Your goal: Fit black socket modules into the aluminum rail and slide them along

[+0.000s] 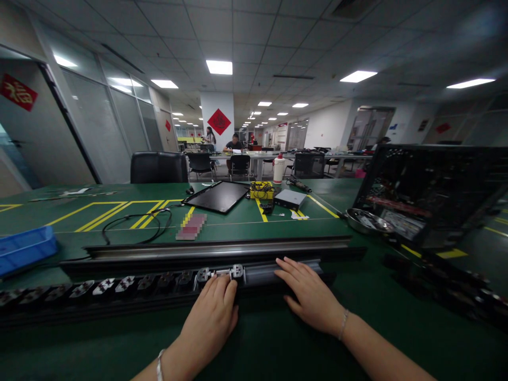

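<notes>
1 rail, left hand touching, right hand over

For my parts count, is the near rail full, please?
Partly full: the rail has modules at left, but a bare stretch beside the right hand.

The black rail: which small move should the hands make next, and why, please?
Probably the left hand should gently press the rightmost pronged piece into the black rail: its fingers are right beside that piece, and the right hand, spread at the rail's bare stretch, could steady it.
</notes>
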Tool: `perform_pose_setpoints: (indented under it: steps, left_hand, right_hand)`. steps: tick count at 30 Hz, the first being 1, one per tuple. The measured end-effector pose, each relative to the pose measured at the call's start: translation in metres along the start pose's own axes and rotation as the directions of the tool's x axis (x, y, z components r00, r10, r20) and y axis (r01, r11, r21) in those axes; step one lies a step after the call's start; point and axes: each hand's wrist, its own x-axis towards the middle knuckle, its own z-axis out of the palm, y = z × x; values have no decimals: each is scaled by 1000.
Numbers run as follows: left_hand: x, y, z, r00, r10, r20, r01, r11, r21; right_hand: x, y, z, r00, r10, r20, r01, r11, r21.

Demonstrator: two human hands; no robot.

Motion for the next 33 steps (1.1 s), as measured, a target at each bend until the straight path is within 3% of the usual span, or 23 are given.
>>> perform_pose_setpoints:
  steps: [33]
  left_hand:
    - [3, -4, -1, 1000, 1, 27, 4, 986, -169]
  right_hand:
    - [0, 0, 0, 1000, -2, -6, 2, 1000, 9]
